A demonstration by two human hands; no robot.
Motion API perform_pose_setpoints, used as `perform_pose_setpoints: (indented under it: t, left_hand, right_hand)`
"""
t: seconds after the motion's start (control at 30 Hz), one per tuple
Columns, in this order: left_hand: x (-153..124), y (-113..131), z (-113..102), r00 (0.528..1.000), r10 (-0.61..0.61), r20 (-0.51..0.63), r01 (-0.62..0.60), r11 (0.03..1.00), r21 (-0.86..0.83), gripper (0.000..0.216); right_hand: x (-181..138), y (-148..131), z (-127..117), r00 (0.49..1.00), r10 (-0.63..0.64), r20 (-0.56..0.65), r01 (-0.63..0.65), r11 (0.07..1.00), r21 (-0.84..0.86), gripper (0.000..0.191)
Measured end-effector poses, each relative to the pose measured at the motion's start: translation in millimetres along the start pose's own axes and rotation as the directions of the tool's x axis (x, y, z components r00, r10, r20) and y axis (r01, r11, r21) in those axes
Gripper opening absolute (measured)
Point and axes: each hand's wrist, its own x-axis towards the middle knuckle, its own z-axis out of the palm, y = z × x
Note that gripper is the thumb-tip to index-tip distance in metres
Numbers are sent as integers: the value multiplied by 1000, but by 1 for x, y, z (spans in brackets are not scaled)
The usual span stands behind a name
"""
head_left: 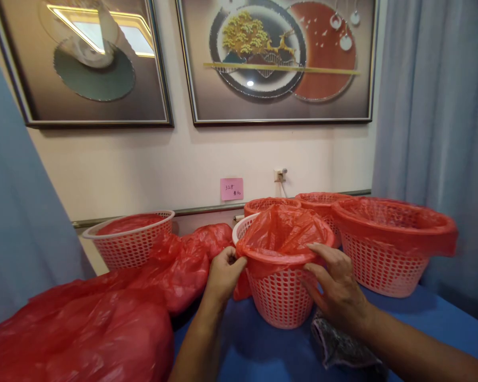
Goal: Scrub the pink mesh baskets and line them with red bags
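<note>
A white perforated plastic basket stands upright in front of me, with a red plastic bag lining it and folded over most of its rim. The rim's back left part shows bare. My left hand is closed at the left side of the rim, thumb and fingers pinching the bag's edge. On the right side, my right hand has its fingertips and thumb on the folded bag, around the rim. Under my right forearm lies a dark crumpled item with a light edge, partly hidden; its kind is unclear.
A large heap of red plastic bags covers the left of the blue table. A white basket stands behind it. A large bag-lined basket stands at right, more behind. A pink note and a socket are on the wall.
</note>
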Motion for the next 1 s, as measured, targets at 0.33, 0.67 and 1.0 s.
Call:
perform_pose_setpoints:
  t: [0.33, 0.67, 1.0]
  left_hand:
    - [2, -2, 1, 999, -1, 35, 0, 1000, 28, 20]
    - [4, -7, -1, 1000, 9, 30, -10, 999, 50, 23]
    - [6, -13, 2, 998, 64, -30, -59, 989, 136, 19]
  right_hand:
    - [-2, 27, -8, 999, -37, 6, 38, 991, -127, 9]
    - [-21, 26, -11, 997, 4, 72, 0, 998, -62, 11]
    - [33, -19, -7, 986, 8, 165, -33, 988, 149, 54]
